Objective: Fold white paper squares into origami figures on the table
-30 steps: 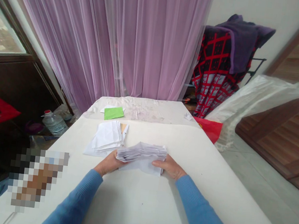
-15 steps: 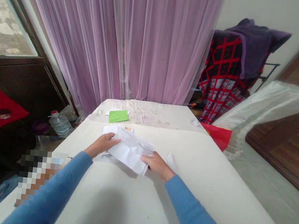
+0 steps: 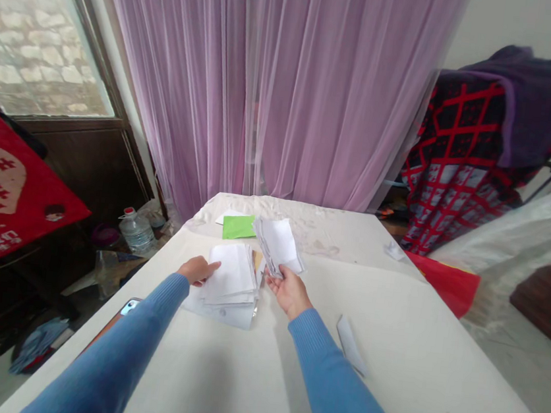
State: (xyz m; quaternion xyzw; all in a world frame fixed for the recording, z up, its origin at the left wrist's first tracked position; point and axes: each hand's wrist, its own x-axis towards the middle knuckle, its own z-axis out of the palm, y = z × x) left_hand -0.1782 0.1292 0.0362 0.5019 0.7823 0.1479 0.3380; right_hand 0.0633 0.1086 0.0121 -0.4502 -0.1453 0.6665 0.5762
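Note:
A stack of white paper sheets (image 3: 230, 274) lies on the table in front of me, atop a clear plastic sleeve (image 3: 233, 316). My left hand (image 3: 197, 269) is closed at the stack's left edge, thumb on top and the other fingers partly hidden. A smaller bundle of folded white paper (image 3: 282, 244) is gripped at its lower end by my right hand (image 3: 289, 292), raised to the right of the stack. Behind the stack lies a green paper packet (image 3: 238, 227). A yellowish piece (image 3: 256, 259) shows between stack and bundle.
The white table (image 3: 402, 353) carries a narrow strip of paper (image 3: 352, 346) at right and a crumpled scrap (image 3: 394, 249) farther back. A phone (image 3: 131, 305) lies partly under my left sleeve. Purple curtains (image 3: 328, 93) hang behind the table; a water bottle (image 3: 136, 230) stands left of it.
My hands, both on one bunch of white paper before, are now apart. The right hand has carried a smaller bundle up and away; the left is at the stack. The view has shifted left.

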